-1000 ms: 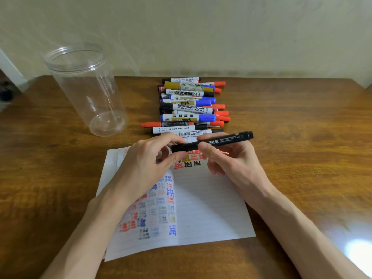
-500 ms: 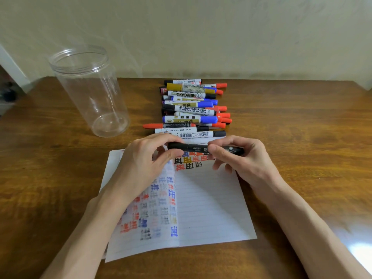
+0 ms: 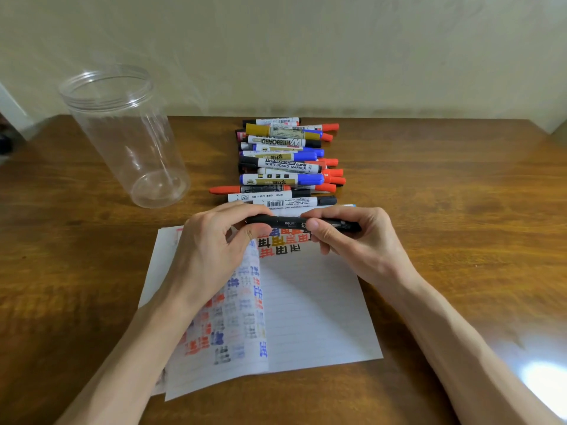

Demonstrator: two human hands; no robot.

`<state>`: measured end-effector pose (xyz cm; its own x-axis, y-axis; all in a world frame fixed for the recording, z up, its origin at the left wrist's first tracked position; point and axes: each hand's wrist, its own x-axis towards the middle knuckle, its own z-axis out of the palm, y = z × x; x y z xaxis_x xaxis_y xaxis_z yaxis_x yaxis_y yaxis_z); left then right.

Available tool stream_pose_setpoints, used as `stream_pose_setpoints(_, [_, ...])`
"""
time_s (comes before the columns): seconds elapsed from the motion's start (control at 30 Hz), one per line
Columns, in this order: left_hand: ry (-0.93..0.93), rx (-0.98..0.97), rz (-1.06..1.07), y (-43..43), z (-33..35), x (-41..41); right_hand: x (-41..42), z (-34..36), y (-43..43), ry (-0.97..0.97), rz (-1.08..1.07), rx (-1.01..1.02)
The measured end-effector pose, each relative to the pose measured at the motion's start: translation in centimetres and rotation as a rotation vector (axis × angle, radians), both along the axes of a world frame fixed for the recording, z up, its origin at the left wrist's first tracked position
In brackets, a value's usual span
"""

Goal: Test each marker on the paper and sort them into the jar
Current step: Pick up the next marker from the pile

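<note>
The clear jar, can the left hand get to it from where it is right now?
Probably yes. The jar stands upright, mouth open, beyond and left of the left hand, with only bare table between. That hand pinches one end of the black marker, though.

Soft, dim light is spread evenly, glare is thrown on the table (image 3: 546, 384) lower right, and edges are bent and blurred.

One jar (image 3: 129, 142), one black marker (image 3: 288, 223), a marker pile (image 3: 282, 165) too overlapped to count, at least two paper sheets (image 3: 316, 302).
</note>
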<state>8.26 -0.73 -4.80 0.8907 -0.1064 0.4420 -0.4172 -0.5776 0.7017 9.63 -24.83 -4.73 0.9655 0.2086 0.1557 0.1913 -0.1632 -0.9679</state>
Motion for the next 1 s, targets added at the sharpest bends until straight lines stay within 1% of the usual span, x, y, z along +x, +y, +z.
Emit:
stream_pose_setpoints(0.47, [-0.029, 0.041, 0.004, 0.1, 0.1, 0.0, 0.0, -0.6, 0.7, -0.023, -0.005, -0.007])
stream_pose_setpoints(0.6, [0.047, 0.038, -0.031, 0.3, 0.3, 0.1, 0.1, -0.1, 0.5, -0.033, -0.008, 0.01])
stream_pose_setpoints(0.67, [0.071, 0.001, -0.06, 0.4, 0.8, 0.0, 0.3, 0.3, 0.2, -0.036, 0.013, 0.013])
stream_pose_setpoints(0.73, [0.106, -0.089, -0.093, 0.5, 1.4, -0.1, 0.6, 0.7, -0.1, -0.054, 0.048, -0.016])
stream_pose_setpoints(0.83, [0.153, -0.202, -0.082, 0.7, 2.2, -0.2, 1.4, 1.5, 0.0, -0.156, 0.082, -0.2])
stream_pose_setpoints(0.87, [0.153, -0.241, -0.079, 0.7, 2.6, -0.2, 1.7, 1.7, 0.2, -0.184, 0.091, -0.24])
stream_pose_setpoints(0.93, [0.126, -0.331, -0.075, 0.6, 3.5, 0.0, 2.5, 2.0, 1.0, -0.23, 0.084, -0.241])
stream_pose_setpoints(0.97, [0.11, -0.353, -0.06, 0.5, 3.9, 0.0, 2.8, 2.1, 1.5, -0.258, 0.069, -0.23])
stream_pose_setpoints(1.0, [0.086, -0.334, -0.031, 0.5, 4.1, 0.1, 3.1, 2.0, 2.1, -0.29, 0.05, -0.232])
